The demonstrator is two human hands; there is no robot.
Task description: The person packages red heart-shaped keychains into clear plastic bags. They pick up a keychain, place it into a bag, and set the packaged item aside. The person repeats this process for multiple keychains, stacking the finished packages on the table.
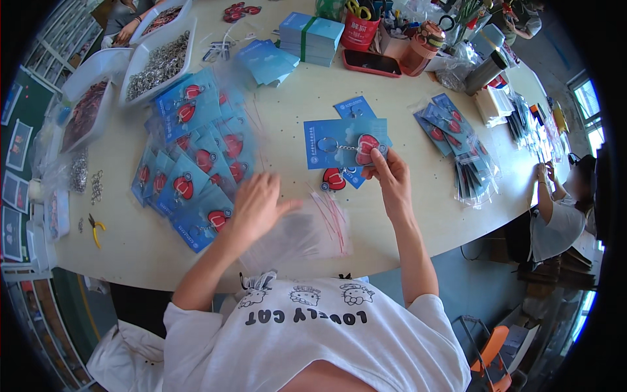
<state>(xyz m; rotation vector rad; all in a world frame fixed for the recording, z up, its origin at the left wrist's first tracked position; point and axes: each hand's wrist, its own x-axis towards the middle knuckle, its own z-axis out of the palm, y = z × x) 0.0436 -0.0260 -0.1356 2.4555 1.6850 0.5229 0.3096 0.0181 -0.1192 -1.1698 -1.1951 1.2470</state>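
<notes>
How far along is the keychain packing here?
Done: a spread of bagged blue cards with red keychains left of the person. In hand: the right hand holds a blue card with red keychain; the left hand is on clear bags. Left: stacked blue cards.

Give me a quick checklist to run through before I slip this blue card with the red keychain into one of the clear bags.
1. Card held: the right hand pinches the blue card at its edge. Ok.
2. Red keychain lies on the card's face with its ring and chain. Ok, though whether it is fastened cannot be told.
3. Bag ready: the left hand is over the stack of clear bags, blurred. Cannot tell if one is picked up.
4. Bag mouth open: cannot tell.
5. Loose red keychain lies on the table beside the card. Not ok if it belongs on a card.
</notes>
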